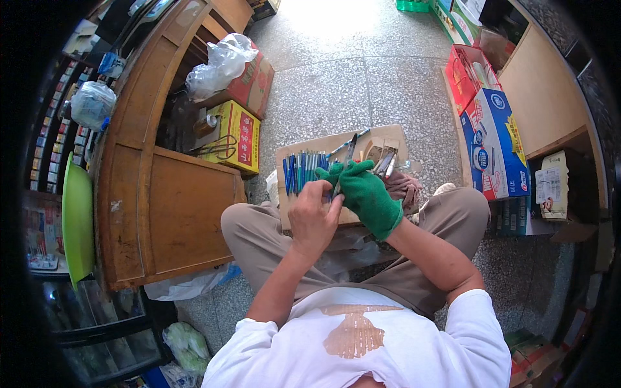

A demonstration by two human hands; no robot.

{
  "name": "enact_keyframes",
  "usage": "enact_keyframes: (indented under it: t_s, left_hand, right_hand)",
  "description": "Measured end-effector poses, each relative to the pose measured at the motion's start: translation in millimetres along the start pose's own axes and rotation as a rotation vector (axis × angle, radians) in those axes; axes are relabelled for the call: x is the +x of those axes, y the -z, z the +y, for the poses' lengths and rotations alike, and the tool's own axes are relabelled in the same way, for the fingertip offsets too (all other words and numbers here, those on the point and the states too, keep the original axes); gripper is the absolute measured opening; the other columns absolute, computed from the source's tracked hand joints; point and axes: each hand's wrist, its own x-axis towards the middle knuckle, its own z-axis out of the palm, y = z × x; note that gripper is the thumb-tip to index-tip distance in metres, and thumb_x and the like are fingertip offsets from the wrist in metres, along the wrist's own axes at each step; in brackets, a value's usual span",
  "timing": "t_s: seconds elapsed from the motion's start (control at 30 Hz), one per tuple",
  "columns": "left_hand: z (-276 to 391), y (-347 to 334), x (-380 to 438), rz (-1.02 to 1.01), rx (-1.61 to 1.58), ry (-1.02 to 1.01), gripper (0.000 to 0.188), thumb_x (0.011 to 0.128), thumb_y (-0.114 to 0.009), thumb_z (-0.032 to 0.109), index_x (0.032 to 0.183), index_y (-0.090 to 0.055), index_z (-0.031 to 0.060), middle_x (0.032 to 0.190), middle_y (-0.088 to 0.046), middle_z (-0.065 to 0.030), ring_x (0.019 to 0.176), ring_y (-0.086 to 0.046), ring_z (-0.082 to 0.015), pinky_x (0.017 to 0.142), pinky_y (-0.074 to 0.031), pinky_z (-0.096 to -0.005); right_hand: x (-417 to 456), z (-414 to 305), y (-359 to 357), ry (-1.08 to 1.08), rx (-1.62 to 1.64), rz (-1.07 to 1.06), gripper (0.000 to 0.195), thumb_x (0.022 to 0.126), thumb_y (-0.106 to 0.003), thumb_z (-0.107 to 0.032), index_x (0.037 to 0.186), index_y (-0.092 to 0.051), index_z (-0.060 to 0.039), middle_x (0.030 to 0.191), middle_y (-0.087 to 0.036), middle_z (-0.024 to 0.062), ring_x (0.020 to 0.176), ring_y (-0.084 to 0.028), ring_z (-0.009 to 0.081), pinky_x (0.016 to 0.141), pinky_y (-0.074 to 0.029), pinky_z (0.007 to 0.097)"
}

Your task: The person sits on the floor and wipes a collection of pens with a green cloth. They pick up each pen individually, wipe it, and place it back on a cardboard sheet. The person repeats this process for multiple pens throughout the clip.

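Note:
A clear-barrelled pen with a dark tip (351,149) stands up out of my two hands, above a low cardboard-topped surface (286,213). My right hand (368,194), in a green knitted glove, is wrapped about its barrel. The bare fingers of my left hand (315,211) pinch around its lower end, which is partly hidden. Just left of my hands, several blue, green and clear pens (302,169) lie side by side in a row. Beyond them a blue-and-white pen (339,148) lies slantwise.
A small open cardboard box (376,148) holds pens and markers. Beside it is a crumpled pinkish cloth (405,186). A wooden cabinet (189,213) stands at left, with scissors (220,147) and a yellow carton (242,140) on its shelf. Boxes, including a blue one (499,145), line the right.

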Motion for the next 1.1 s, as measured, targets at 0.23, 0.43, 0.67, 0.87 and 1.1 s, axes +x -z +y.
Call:
enact_keyframes:
  t_s: [0.23,0.43,0.67,0.87,1.1]
  left_hand:
    - [-6,-8,-5,-0.121,-0.331,0.283,0.026,0.076,-0.073,0.005,0.095,-0.056,0.0009,0.073,-0.065,-0.0094,0.062,-0.064,-0.0163,0.058,-0.051,-0.0277]
    - [-8,0,-3,-0.372,-0.642,0.55,0.022,0.079,-0.069,0.003,0.097,-0.057,-0.0039,0.077,-0.066,-0.0096,0.064,-0.062,-0.0108,0.057,-0.05,-0.023]
    - [-13,19,-21,-0.618,-1.14,0.86,0.026,0.083,-0.064,0.008,0.105,-0.058,-0.0041,0.072,-0.063,-0.0078,0.057,-0.061,-0.0125,0.051,-0.05,-0.0214]
    - [-20,25,-24,-0.531,-1.267,0.881,0.022,0.087,-0.061,0.014,0.103,-0.061,-0.002,0.077,-0.063,-0.0075,0.056,-0.054,-0.011,0.049,-0.042,-0.0213]
    - [-24,7,-34,-0.313,-0.45,0.455,0.018,0.087,-0.063,0.014,0.09,-0.064,-0.0028,0.061,-0.058,-0.0003,0.05,-0.048,-0.008,0.047,-0.036,-0.0237]
  right_hand:
    - [-3,9,-7,-0.027,-0.03,0.058,0.032,0.068,-0.067,-0.004,0.099,-0.067,-0.0084,0.099,-0.066,0.008,0.093,-0.063,0.0237,0.08,-0.05,0.0325]
    - [2,11,9,-0.083,-0.128,0.13,0.019,0.073,-0.065,-0.004,0.091,-0.065,-0.0087,0.096,-0.068,0.0057,0.091,-0.063,0.0216,0.084,-0.047,0.0323]
    - [-8,14,-6,-0.587,0.918,0.232,0.013,0.093,-0.05,-0.012,0.099,-0.061,-0.0064,0.101,-0.065,0.0031,0.087,-0.066,0.0124,0.069,-0.055,0.0275]
    - [-9,-5,-11,-0.048,-0.023,0.163,0.021,0.075,-0.063,-0.009,0.096,-0.065,-0.007,0.102,-0.065,0.007,0.088,-0.065,0.0235,0.071,-0.053,0.0308]
    - [-10,-7,-17,0.03,-0.041,0.077,0.019,0.075,-0.065,-0.01,0.092,-0.063,-0.0036,0.096,-0.064,0.0108,0.086,-0.063,0.025,0.073,-0.052,0.0355]
